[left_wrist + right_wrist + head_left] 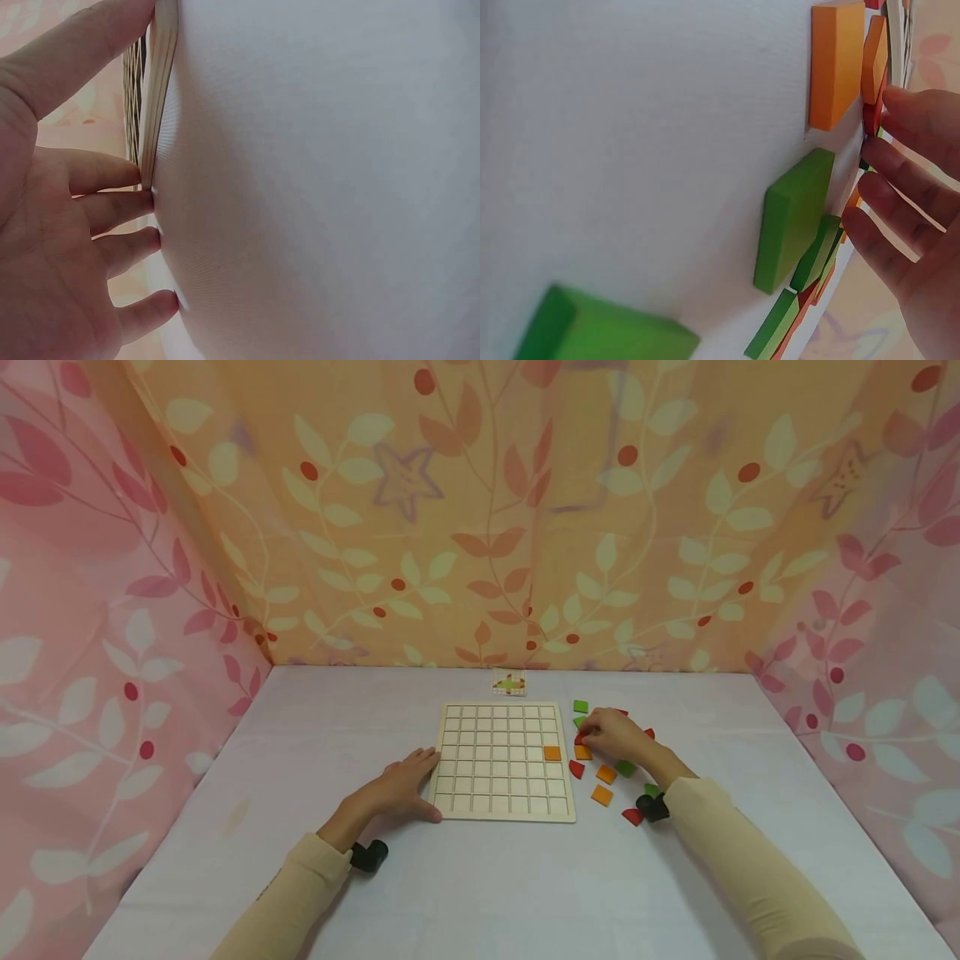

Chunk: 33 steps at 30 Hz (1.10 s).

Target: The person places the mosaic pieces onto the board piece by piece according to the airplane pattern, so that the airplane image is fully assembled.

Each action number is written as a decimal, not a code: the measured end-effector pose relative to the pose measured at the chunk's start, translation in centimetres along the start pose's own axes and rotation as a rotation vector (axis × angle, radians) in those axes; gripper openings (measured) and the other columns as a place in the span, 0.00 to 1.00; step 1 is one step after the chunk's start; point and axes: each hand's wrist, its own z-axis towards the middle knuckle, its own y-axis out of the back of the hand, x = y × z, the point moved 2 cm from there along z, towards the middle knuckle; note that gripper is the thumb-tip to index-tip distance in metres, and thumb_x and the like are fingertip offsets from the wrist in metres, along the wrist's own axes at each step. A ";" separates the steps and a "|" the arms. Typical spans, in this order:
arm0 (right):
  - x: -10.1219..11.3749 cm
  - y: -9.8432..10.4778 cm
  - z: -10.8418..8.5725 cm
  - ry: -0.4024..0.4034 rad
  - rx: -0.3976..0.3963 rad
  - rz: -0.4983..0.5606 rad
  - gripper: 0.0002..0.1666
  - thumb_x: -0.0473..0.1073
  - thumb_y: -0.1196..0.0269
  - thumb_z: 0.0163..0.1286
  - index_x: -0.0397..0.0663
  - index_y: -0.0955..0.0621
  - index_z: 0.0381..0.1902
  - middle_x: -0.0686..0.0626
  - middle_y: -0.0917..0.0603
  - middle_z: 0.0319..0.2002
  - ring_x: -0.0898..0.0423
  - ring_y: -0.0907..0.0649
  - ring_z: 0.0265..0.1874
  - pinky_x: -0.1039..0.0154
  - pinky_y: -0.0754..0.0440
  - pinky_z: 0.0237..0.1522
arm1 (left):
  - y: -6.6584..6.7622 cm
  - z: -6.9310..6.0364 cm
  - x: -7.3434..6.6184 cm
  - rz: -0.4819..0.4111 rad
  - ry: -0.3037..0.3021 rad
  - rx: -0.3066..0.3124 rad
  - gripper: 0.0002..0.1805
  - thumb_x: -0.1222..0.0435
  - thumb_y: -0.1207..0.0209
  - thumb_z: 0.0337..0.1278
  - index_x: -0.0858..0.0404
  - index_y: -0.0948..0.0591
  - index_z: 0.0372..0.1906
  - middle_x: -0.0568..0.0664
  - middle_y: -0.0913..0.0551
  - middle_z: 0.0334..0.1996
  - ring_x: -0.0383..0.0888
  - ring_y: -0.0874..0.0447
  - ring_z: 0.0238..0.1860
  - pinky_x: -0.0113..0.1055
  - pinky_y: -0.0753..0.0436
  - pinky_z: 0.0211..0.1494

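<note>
A pale wooden grid board (500, 778) lies flat on the table with one orange square tile (552, 753) in a cell near its right edge. My left hand (401, 787) is spread along the board's left side. Its thumb touches the near left corner, its fingers the edge. Beyond the board's right side, my right hand (617, 735) pinches a red curved-edge piece (579, 739) between thumb and forefinger, beside an orange tile (583, 752). In the right wrist view the other fingers are extended above green tiles (795, 221); the red piece (872, 118) is partly hidden.
Loose orange, green and red pieces lie right of the board, including an orange tile (602, 795), a red piece (576, 769) and a green square (581, 706). A small pattern card (509, 682) lies beyond the board. Patterned curtains (480, 527) close off the back and sides.
</note>
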 end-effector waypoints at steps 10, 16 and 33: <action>0.4 0.0 0.2 -0.044 0.011 -0.070 0.11 0.40 0.36 0.65 0.42 0.13 0.43 0.46 0.16 0.40 0.51 0.22 0.39 0.52 0.19 0.51 | 0.0 0.0 0.0 -0.002 -0.006 -0.004 0.58 0.51 0.25 0.41 0.66 0.44 0.75 0.59 0.47 0.77 0.59 0.55 0.79 0.59 0.49 0.77; 0.4 0.2 -0.1 -0.042 0.021 -0.066 0.11 0.38 0.36 0.65 0.42 0.13 0.44 0.45 0.16 0.42 0.50 0.21 0.41 0.50 0.19 0.54 | 0.0 0.0 0.0 -0.002 -0.003 -0.001 0.58 0.51 0.25 0.41 0.66 0.44 0.75 0.59 0.47 0.77 0.58 0.55 0.79 0.59 0.49 0.77; 0.4 0.7 -0.7 0.005 0.026 -0.145 0.11 0.37 0.35 0.64 0.43 0.14 0.45 0.46 0.16 0.40 0.51 0.22 0.39 0.51 0.19 0.51 | -0.1 0.0 0.1 0.000 0.000 -0.004 0.58 0.51 0.25 0.41 0.66 0.44 0.76 0.59 0.47 0.77 0.59 0.55 0.79 0.60 0.49 0.76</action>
